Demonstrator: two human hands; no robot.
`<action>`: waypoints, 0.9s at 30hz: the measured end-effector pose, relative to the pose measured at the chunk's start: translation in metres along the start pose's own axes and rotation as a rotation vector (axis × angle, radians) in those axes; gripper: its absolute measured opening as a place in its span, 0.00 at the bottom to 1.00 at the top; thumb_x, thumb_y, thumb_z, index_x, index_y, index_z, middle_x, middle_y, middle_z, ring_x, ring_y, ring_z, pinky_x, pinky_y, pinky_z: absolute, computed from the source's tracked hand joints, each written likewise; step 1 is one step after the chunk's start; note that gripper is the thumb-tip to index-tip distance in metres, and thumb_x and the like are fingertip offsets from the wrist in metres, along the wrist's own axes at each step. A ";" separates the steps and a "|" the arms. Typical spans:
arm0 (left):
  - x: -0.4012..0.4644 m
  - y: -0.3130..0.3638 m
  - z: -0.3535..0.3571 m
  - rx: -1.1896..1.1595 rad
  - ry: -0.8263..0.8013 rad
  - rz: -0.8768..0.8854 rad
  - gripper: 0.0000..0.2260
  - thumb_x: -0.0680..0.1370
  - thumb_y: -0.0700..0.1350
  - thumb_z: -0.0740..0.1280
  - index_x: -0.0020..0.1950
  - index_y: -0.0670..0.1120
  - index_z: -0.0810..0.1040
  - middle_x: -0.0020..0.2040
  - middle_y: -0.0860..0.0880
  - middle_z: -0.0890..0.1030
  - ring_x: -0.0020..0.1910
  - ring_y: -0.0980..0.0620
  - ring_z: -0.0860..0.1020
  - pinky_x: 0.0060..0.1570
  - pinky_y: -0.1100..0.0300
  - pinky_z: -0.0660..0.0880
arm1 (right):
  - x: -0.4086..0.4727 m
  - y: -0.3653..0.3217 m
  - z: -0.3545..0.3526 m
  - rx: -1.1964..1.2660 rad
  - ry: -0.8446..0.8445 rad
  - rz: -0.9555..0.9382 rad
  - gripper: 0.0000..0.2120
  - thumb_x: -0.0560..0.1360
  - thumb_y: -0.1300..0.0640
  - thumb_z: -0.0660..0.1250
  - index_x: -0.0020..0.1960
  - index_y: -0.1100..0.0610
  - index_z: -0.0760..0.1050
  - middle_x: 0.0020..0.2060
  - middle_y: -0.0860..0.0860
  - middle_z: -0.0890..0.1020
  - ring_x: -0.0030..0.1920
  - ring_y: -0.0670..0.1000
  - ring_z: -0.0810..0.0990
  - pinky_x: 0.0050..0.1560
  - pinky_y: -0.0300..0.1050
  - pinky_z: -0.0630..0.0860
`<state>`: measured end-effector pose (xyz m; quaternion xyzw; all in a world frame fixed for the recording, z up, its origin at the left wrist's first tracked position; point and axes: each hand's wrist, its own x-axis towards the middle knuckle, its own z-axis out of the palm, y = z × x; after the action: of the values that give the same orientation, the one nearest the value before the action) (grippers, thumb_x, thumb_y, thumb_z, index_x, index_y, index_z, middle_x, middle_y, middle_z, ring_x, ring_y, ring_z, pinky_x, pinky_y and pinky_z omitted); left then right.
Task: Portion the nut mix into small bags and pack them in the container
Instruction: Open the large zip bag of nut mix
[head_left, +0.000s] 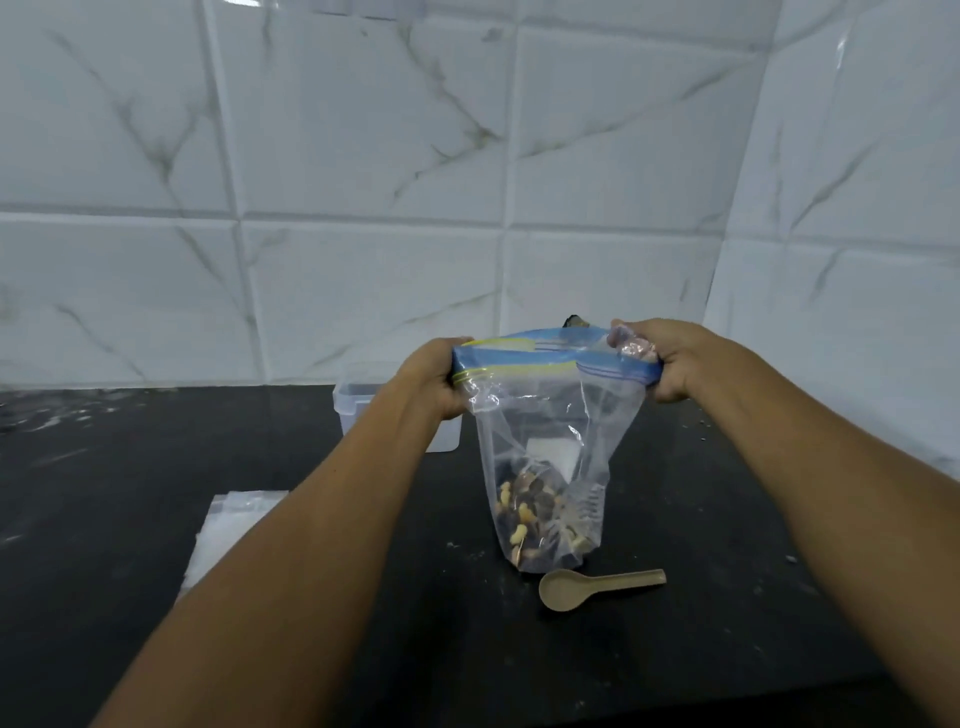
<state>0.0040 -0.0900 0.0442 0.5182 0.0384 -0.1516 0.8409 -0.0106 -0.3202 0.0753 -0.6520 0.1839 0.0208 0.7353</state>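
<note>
A clear zip bag (540, 426) with a blue seal strip hangs upright over the black counter, its bottom holding nut mix (535, 525). My left hand (436, 382) grips the left end of the seal and my right hand (667, 364) grips the right end. The bag's mouth looks partly open between them. A translucent plastic container (353, 402) stands behind my left forearm, partly hidden. A tan plastic spoon (592, 586) lies on the counter just in front of the bag.
A stack of small clear bags (234, 525) lies at the left on the black counter (727, 571). White marble-look tiled walls rise behind and to the right. A small dark object (574, 322) peeks out behind the bag's top.
</note>
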 end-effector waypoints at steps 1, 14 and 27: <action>0.000 -0.001 -0.001 0.001 0.003 0.004 0.11 0.82 0.40 0.59 0.42 0.40 0.76 0.29 0.43 0.81 0.30 0.44 0.80 0.35 0.42 0.77 | 0.000 0.001 0.000 -0.121 0.035 -0.062 0.12 0.75 0.53 0.69 0.37 0.58 0.77 0.38 0.55 0.82 0.31 0.53 0.80 0.46 0.51 0.80; -0.012 0.015 0.006 0.254 -0.088 -0.062 0.09 0.80 0.46 0.65 0.47 0.40 0.77 0.35 0.43 0.82 0.27 0.47 0.82 0.26 0.58 0.77 | -0.011 -0.013 0.037 -1.344 0.080 -0.592 0.11 0.75 0.60 0.64 0.34 0.59 0.77 0.38 0.57 0.80 0.36 0.52 0.73 0.31 0.39 0.66; -0.043 0.030 -0.008 0.945 0.046 0.037 0.12 0.81 0.48 0.65 0.46 0.40 0.73 0.36 0.44 0.77 0.26 0.51 0.81 0.27 0.62 0.78 | -0.066 0.000 0.031 -0.900 -0.104 -0.134 0.10 0.78 0.57 0.65 0.49 0.65 0.75 0.27 0.58 0.81 0.22 0.49 0.80 0.23 0.40 0.78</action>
<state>-0.0277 -0.0609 0.0757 0.8478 -0.0256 -0.1259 0.5144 -0.0648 -0.2761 0.0975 -0.9151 0.0769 0.0839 0.3867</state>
